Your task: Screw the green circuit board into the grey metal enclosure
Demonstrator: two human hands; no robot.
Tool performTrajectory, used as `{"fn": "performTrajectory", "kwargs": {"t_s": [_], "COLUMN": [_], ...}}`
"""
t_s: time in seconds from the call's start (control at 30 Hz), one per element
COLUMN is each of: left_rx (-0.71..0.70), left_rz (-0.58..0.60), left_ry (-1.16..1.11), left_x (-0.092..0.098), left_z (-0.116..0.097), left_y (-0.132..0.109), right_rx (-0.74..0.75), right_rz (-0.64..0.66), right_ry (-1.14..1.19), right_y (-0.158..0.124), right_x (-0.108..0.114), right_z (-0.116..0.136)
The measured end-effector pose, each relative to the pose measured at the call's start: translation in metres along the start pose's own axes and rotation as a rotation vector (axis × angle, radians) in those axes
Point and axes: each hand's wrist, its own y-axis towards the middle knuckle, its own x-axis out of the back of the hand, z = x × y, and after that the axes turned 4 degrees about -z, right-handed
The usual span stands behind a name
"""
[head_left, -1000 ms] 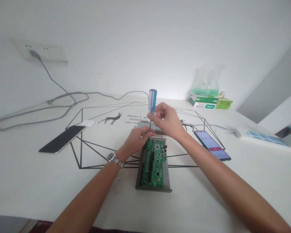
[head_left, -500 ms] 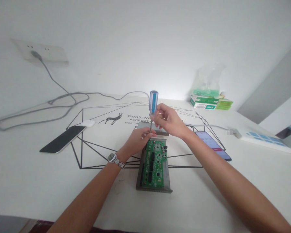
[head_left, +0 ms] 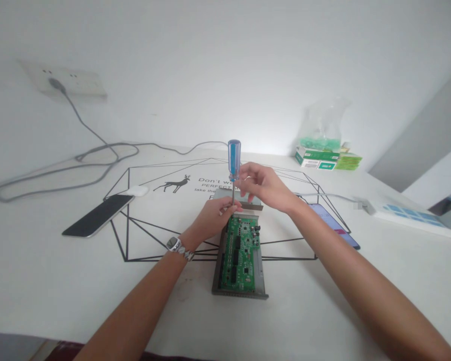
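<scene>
On a white desk (head_left: 52,286), the right hand (head_left: 266,188) pinches a blue-handled screwdriver (head_left: 234,160) upright, its shaft beside the left hand (head_left: 210,219), whose grip cannot be told. A slipping tip could scratch the green circuit board (head_left: 240,255) below, in its metal chassis (head_left: 261,273).

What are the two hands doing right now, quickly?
Left hand: closed, pinching the blue-handled screwdriver low on its metal shaft.
Right hand: closed on the same screwdriver, fingers at the base of its handle.
</scene>
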Motion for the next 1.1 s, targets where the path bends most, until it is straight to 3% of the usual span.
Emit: {"fn": "performTrajectory", "kwargs": {"t_s": [0.6, 1.1], "left_rx": [-0.016, -0.011], "left_rz": [0.056, 0.039], "left_ry": [-0.012, 0.048], "left_x": [0.003, 0.001], "left_z": [-0.002, -0.003], "left_y": [0.001, 0.000], "right_rx": [0.035, 0.070], "right_rz": [0.109, 0.041], "right_ry": [0.149, 0.191], "right_y": [0.003, 0.004], "right_x": [0.006, -0.001], "right_z": [-0.009, -0.015]}}
